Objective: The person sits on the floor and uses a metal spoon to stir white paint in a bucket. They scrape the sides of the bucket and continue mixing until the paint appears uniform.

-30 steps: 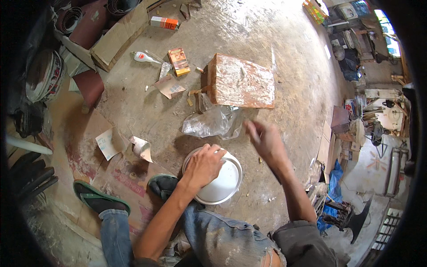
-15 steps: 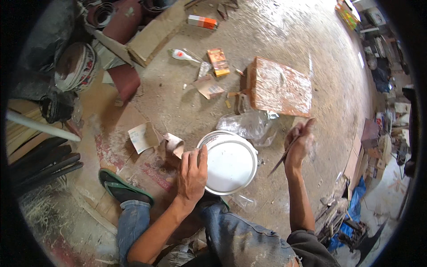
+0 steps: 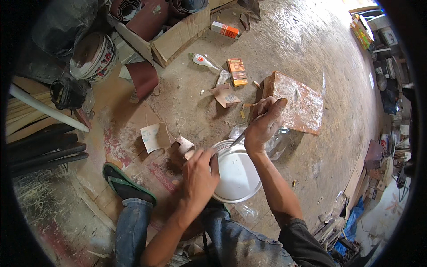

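At the white bucket [image 3: 237,179], we seem to be working its far rim, our right hand [image 3: 262,127] gripping a thin blade [image 3: 239,139] over it, our left hand [image 3: 200,173] half-curled at its left edge, hold unclear, and the next move calls for steadiness.

Up to my left I see a carton [image 3: 182,38] holding brown rolls [image 3: 153,20], a tub [image 3: 91,58] near it, and a pale pipe [image 3: 49,109] above black bars [image 3: 53,142]. Ahead of me on the floor [image 3: 289,44] lie an orange-and-white box [image 3: 225,30], a small bottle [image 3: 201,60] and a yellow-brown packet [image 3: 238,72]. Off to my right is a blue sheet [image 3: 352,221].
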Available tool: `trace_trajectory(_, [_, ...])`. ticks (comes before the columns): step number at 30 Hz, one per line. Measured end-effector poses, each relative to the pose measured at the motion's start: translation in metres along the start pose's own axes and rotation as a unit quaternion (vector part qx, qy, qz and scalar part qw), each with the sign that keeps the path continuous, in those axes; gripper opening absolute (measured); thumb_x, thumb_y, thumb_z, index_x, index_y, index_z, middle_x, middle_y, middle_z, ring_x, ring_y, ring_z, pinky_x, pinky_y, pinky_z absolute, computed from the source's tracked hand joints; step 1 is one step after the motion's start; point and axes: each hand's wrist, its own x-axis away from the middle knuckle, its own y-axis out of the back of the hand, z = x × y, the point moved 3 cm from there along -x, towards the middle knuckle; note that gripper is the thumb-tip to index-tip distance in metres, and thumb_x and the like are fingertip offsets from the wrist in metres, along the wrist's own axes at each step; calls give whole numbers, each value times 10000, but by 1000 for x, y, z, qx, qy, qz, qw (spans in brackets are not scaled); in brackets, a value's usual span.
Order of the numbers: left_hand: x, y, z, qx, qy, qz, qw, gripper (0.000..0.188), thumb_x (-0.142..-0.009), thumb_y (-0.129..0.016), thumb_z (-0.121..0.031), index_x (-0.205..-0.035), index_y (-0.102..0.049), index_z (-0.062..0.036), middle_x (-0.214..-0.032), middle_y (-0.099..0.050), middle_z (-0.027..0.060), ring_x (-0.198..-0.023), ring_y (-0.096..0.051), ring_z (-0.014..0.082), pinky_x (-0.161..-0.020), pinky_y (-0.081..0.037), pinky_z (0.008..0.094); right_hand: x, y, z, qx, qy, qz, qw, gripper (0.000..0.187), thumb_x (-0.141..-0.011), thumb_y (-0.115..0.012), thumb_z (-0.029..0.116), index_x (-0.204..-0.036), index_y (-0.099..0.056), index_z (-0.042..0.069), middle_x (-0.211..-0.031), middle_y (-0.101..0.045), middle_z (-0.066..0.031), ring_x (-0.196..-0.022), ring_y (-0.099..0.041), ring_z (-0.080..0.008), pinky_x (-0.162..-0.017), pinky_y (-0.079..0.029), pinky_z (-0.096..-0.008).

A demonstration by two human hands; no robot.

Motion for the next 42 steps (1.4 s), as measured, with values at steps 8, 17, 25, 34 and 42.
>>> trace_trajectory(8, [-76, 11, -10, 243, -77, 197, 947, 213, -798, -607, 8, -998, -654, 64, -968, -682, 154, -912, -658, 194, -810, -503, 311, 5, -15, 11, 178, 129, 80, 972, 559, -1046, -266, 350, -637, -403, -6, -511, -344, -67, -464, -350, -138, -450, -286, -359])
trace_trajectory(17, [-71, 15, -17, 243, -54, 186, 950, 184, -784, -616, -11, -940, -678, 65, -907, -700, 179, -868, -688, 219, -783, -520, 329, 8, -11, 23, 141, 106, 75, 981, 599, -1027, -236, 477, -615, -385, 68, -547, -330, 36, -514, -278, -74, -471, -189, -278])
trace_trajectory(25, [-59, 14, -13, 186, -115, 174, 960, 199, -758, -627, 5, -948, -649, 62, -917, -676, 186, -882, -673, 297, -792, -516, 339, 29, 0, 18, 261, 290, 96, 916, 439, -997, -340, 188, -601, -423, 15, -507, -377, -85, -414, -401, -261, -416, -314, -363])
trace_trajectory(34, [-61, -18, 13, 157, -83, 54, 983, 170, -833, -575, -58, -958, -569, 57, -877, -617, 289, -892, -599, 459, -748, -473, 453, 1, -47, -30, 326, 155, 225, 905, 188, -893, -463, 108, -889, -603, -17, -708, -564, -211, -618, -573, -400, -545, -444, -468])
trace_trajectory(42, [-77, -86, 77, 377, 144, 231, 885, 259, -895, -588, -140, -1049, -612, 66, -901, -643, 31, -809, -561, 96, -726, -462, 261, -13, -15, -145, 448, -74, 308, 836, 362, -964, -395, 264, -980, -641, -1, -968, -629, -307, -926, -607, -458, -807, -481, -513])
